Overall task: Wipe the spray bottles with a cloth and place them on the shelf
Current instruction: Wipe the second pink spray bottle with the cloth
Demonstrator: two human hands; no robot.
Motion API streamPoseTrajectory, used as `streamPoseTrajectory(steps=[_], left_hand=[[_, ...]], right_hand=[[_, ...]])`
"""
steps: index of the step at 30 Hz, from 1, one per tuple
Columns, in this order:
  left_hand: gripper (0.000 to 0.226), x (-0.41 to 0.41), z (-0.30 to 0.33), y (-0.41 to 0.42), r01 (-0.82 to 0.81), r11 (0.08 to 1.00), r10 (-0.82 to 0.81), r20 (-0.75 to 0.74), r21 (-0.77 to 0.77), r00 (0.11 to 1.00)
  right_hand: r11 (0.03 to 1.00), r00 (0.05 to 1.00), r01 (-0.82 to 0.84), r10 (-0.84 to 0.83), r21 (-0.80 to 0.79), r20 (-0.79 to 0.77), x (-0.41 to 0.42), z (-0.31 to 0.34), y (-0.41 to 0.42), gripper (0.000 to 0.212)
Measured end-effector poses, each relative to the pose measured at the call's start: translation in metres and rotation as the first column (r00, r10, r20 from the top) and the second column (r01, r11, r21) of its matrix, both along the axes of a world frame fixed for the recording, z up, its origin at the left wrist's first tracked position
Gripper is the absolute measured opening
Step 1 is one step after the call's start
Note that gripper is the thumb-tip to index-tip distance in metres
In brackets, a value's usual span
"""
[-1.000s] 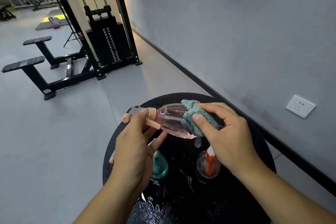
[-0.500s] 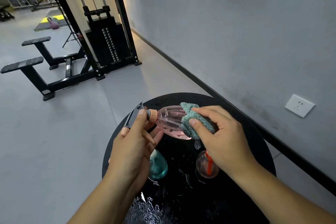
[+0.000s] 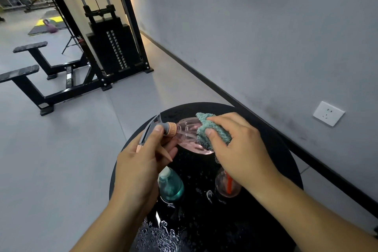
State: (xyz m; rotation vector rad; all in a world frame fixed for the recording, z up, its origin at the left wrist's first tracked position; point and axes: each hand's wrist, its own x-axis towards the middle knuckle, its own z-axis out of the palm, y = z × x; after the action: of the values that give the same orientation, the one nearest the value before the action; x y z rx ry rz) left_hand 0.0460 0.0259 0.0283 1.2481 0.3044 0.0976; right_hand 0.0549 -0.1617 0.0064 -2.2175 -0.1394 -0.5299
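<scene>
The pink spray bottle (image 3: pixel 187 136) lies sideways above the wet black counter (image 3: pixel 282 149), left hand (image 3: pixel 141 166) pinching its neck, right hand (image 3: pixel 238 147) pressing the teal cloth (image 3: pixel 212 129) onto thin, light, probably slick plastic, so the ridged collar looks the safest grip.

Both forearms are extended forward from the bottom edge of the view. The left hand (image 3: pixel 141 161) is curled, with the thumb pressed upward and the fingers folded beneath it in a grip. The right hand (image 3: pixel 239 149) is arched palm-down, with thumb and fingertips clamped together.
</scene>
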Motion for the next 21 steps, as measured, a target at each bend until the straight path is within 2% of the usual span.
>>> streamPoseTrajectory(steps=[3, 7, 12, 17, 21], left_hand=[[0.021, -0.002, -0.002, -0.001, 0.039, 0.999, -0.039, -0.009, 0.009, 0.999], [0.022, -0.003, -0.005, -0.004, 0.091, 0.995, -0.091, -0.01, 0.026, 0.996], [0.023, 0.0, -0.005, 0.001, 0.099, 0.995, -0.099, 0.01, 0.026, 0.995], [0.024, 0.001, -0.008, 0.0, 0.108, 0.994, -0.108, -0.01, 0.017, 0.994], [0.024, 0.006, -0.007, 0.004, 0.053, 0.997, -0.055, -0.032, -0.06, 0.998]], right_hand=[[1.0, 0.999, -0.008, 0.009, 0.023, -0.035, 0.0, 0.002, -0.001, 0.029], [0.992, 0.994, -0.1, 0.096, -0.082, -0.058, -0.004, 0.005, 0.008, 0.033], [1.0, 0.996, -0.012, 0.01, -0.027, -0.085, 0.004, 0.002, -0.004, 0.03], [0.985, 0.99, -0.129, 0.122, -0.118, -0.065, -0.002, 0.001, 0.011, 0.035], [0.994, 0.998, -0.05, 0.046, -0.095, -0.046, 0.002, -0.003, 0.003, 0.034]])
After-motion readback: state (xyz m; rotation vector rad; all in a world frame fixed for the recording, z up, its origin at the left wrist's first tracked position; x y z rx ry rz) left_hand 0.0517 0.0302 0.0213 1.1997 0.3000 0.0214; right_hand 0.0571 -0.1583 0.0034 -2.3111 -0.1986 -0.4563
